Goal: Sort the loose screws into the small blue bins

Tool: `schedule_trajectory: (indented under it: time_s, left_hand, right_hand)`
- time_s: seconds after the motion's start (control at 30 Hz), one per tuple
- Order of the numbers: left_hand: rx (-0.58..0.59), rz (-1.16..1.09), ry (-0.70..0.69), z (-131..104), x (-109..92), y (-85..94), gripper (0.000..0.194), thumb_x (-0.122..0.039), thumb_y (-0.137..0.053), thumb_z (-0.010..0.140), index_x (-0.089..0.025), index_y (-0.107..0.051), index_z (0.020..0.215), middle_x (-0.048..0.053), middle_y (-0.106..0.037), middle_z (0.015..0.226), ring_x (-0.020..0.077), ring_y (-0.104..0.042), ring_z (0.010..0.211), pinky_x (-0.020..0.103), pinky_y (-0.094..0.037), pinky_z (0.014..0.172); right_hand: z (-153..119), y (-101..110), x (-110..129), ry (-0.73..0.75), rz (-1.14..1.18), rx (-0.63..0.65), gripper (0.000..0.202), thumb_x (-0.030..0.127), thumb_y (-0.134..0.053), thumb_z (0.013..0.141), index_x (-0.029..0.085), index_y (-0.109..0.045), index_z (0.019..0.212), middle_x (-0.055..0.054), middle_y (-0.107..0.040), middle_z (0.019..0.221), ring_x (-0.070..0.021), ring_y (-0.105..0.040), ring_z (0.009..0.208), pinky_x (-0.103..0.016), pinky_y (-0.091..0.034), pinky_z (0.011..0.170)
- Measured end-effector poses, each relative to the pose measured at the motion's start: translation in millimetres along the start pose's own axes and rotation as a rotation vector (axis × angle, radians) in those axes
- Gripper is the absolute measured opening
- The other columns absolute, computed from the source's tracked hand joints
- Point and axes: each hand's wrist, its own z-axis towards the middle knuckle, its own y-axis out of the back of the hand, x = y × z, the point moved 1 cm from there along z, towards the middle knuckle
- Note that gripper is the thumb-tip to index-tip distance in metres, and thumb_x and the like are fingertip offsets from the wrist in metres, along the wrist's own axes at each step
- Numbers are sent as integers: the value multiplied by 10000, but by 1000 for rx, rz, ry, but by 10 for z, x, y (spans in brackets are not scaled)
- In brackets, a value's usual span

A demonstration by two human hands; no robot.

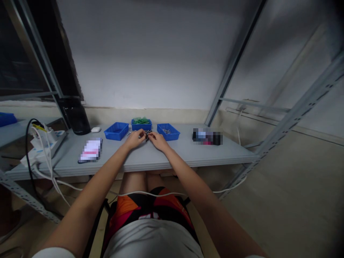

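Note:
My left hand [135, 139] and my right hand [159, 141] meet near the middle of the grey table, fingers pinched closed. Between their fingertips are small dark and shiny metal parts [147, 133], too small to name. More thin metal pieces lie by my left fingers. Just behind my hands stands a blue tray [141, 127] heaped with green pieces [141, 120]. To the right, close to my right hand, another blue tray [172, 137] holds small silvery metal pieces [166, 131]. A third blue tray [113, 135] sits left of my left hand, with no contents visible.
On the left of the grey table [185, 154] are a phone [90, 149], a white earphone case [96, 129], a black bottle [77, 116] and a power strip [45, 147] with cables. A pixelated dark item [207, 137] lies right. Metal posts frame both sides.

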Motion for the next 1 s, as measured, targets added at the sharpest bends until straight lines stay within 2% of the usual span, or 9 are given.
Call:
schedule_trajectory:
  time_s: [0.17, 0.47, 0.6, 0.73, 1.0]
  left_hand:
    - [71, 61, -40, -8, 33, -10, 177, -289, -514, 837, -174, -648, 856, 26, -638, 726, 157, -535, 641, 255, -395, 620]
    - [83, 31, -48, 0, 3, 6, 230, -292, -529, 844, -159, -698, 926, 45, -679, 782, 166, -554, 684, 259, -416, 657]
    - [75, -2, -74, 9, -14, 6, 256, -309, -523, 868, -160, -703, 972, 68, -709, 898, 183, -588, 771, 277, -445, 728]
    - [45, -14, -101, 17, -1, -13, 240, -304, -540, 858, -154, -701, 953, 74, -700, 880, 184, -590, 759, 283, -450, 718]
    - [14, -7, -23, -6, 51, -17, 140, -276, -527, 819, -167, -614, 827, 17, -627, 709, 158, -558, 642, 259, -405, 616]
  right_hand:
    - [4, 7, 1, 2, -2, -33, 213, 295, -489, 921, 185, -652, 1002, -37, -701, 852, -149, -610, 738, -253, -436, 734]
    - [4, 7, -3, 6, -58, -9, 176, 258, -501, 915, 188, -661, 899, -30, -692, 803, -148, -597, 722, -239, -415, 706]
    - [-4, 9, 4, 1, -56, 51, 183, 239, -490, 923, 186, -656, 866, -7, -655, 718, -137, -574, 678, -232, -401, 687]
    - [-17, 8, 27, 45, -30, 113, 198, 194, -479, 916, 177, -647, 812, -7, -640, 709, -132, -572, 689, -233, -398, 703]
    - [-9, 13, 43, -10, 24, 10, 174, 271, -542, 885, 184, -647, 992, -13, -670, 773, -137, -577, 676, -241, -422, 680]
